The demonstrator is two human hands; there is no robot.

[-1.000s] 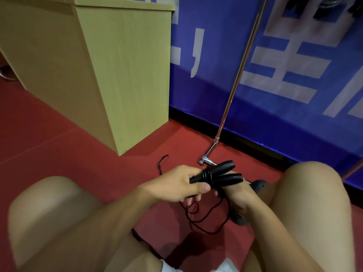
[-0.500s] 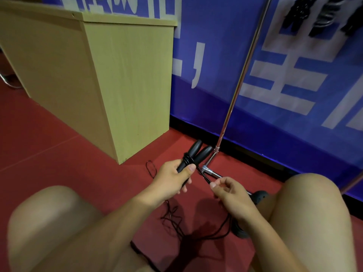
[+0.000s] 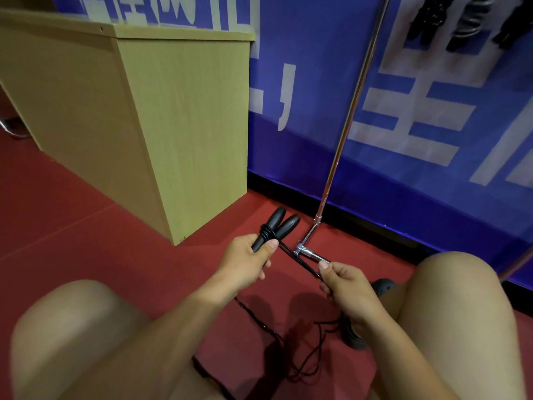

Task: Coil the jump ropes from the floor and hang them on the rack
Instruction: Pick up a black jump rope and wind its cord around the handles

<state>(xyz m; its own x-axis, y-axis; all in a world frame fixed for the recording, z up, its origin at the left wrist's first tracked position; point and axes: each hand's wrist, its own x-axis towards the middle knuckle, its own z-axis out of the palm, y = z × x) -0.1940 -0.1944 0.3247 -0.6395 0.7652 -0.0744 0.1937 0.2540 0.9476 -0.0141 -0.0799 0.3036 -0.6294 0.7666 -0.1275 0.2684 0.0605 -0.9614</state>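
Since half a second ago both hands stay almost in the same places, and the cord between them looks pulled a little straighter.

From the head camera, the left hand (image 3: 245, 262) grips the two black handles (image 3: 275, 228) of the jump rope, side by side; their free ends point to about 1 o'clock, and some turns of cord are wound round them just above the thumb. From there the cord (image 3: 300, 262) runs taut toward 4 o'clock to the right hand (image 3: 347, 290), which pinches it between thumb and curled fingers. The rest of the rope hangs down and lies in loose loops (image 3: 305, 356) on the red floor (image 3: 86, 226) between the bare knees. The metal rack pole (image 3: 350, 108) rises at 12 o'clock; its foot (image 3: 302, 251) stands just behind the cord. At 10 o'clock stands a wooden cabinet (image 3: 144, 125); its inside is not visible. Dark coiled ropes (image 3: 461, 21) hang at 1 o'clock, at the top edge.
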